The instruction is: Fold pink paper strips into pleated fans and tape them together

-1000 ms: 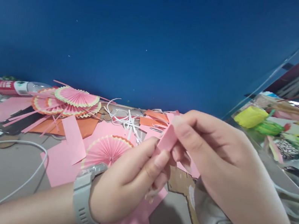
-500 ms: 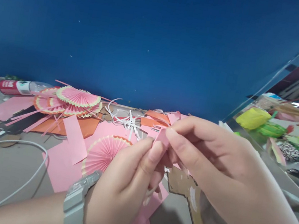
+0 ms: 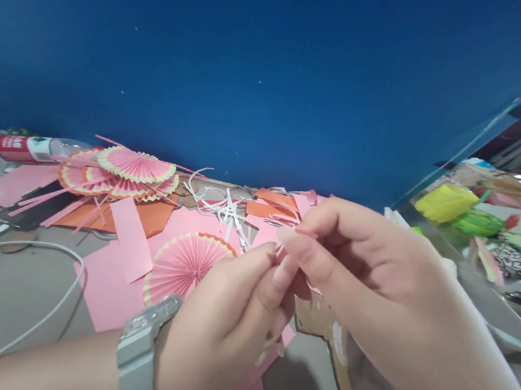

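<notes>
My left hand (image 3: pixel 223 328), with a grey watch (image 3: pixel 138 354) on the wrist, and my right hand (image 3: pixel 357 271) meet above the table with fingertips pinched together. Between them is a small folded strip of pink paper (image 3: pixel 312 288), now almost wholly hidden by the fingers. Just behind the left hand a pink pleated paper fan with a yellow rim (image 3: pixel 181 265) lies on flat pink paper sheets (image 3: pixel 109 293).
More pleated fans (image 3: pixel 135 167) are stacked at the back left on orange paper (image 3: pixel 151 217). White paper trimmings (image 3: pixel 225 209), a red-labelled bottle (image 3: pixel 23 147), a white cable (image 3: pixel 44 292), a cardboard offcut (image 3: pixel 323 325) and colourful items at right (image 3: pixel 449 203) surround the hands. A blue wall rises behind.
The pink strip showed clearly between my fingers a second ago; my fingers have closed over it and it is nearly hidden now. Both hands stay in about the same place.
</notes>
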`<state>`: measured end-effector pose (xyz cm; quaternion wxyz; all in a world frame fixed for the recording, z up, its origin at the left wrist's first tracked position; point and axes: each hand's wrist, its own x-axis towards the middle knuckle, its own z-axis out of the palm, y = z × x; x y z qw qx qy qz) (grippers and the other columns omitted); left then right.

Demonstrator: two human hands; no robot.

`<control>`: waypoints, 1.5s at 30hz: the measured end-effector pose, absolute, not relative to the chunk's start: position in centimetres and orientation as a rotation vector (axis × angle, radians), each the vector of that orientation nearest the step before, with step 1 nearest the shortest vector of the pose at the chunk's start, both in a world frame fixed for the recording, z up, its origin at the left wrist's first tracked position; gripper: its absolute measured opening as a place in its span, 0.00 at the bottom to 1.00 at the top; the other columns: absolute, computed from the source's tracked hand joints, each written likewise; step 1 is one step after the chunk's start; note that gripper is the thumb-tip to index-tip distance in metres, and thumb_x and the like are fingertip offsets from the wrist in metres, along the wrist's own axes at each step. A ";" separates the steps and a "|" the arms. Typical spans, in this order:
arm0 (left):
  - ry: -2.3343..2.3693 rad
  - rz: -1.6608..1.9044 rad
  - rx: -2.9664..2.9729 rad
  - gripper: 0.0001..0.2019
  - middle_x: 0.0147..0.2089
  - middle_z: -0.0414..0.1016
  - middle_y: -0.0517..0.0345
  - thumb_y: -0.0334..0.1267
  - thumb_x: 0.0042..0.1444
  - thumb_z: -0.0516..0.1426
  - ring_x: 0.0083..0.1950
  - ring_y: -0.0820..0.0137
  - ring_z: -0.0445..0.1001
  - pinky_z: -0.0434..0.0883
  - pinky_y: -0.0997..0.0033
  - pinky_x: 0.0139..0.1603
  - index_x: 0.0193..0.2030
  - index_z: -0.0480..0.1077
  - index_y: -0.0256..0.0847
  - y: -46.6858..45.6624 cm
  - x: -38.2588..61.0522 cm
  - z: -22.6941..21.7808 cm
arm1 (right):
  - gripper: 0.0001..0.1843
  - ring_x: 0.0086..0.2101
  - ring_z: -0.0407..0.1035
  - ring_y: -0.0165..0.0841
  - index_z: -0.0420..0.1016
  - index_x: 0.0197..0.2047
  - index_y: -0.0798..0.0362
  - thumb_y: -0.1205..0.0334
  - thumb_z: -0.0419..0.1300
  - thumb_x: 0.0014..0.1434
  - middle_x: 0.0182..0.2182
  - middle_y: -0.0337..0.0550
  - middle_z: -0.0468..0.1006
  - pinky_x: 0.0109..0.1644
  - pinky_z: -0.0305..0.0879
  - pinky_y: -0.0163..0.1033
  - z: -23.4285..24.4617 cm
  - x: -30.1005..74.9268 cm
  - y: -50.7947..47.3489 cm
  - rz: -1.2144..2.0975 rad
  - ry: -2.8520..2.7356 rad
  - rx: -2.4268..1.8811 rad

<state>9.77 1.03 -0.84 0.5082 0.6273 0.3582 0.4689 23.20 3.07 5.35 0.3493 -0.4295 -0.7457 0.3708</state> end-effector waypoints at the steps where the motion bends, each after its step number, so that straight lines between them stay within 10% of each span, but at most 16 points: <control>1: 0.865 1.090 1.509 0.17 0.19 0.59 0.66 0.45 0.64 0.42 0.20 0.79 0.61 0.63 0.77 0.25 0.27 0.57 0.40 1.2 9.8 -0.8 | 0.09 0.20 0.68 0.27 0.65 0.27 0.48 0.58 0.55 0.59 0.20 0.34 0.72 0.19 0.63 0.30 5.3 23.3 3.3 0.878 -1.937 -1.148; 12: 0.686 0.917 1.321 0.15 0.20 0.65 0.65 0.45 0.64 0.42 0.19 0.79 0.66 0.67 0.78 0.24 0.33 0.60 0.39 1.4 10.8 -1.6 | 0.12 0.19 0.59 0.22 0.66 0.23 0.51 0.61 0.55 0.59 0.17 0.32 0.66 0.21 0.55 0.29 5.7 24.1 4.3 0.379 -1.964 -1.318; 45: 0.803 1.087 1.179 0.17 0.15 0.58 0.69 0.47 0.63 0.44 0.15 0.82 0.62 0.62 0.85 0.18 0.26 0.57 0.40 1.9 11.0 -1.7 | 0.15 0.18 0.56 0.24 0.63 0.26 0.51 0.51 0.52 0.60 0.18 0.33 0.61 0.19 0.52 0.32 4.1 23.7 4.9 0.803 -1.959 -1.282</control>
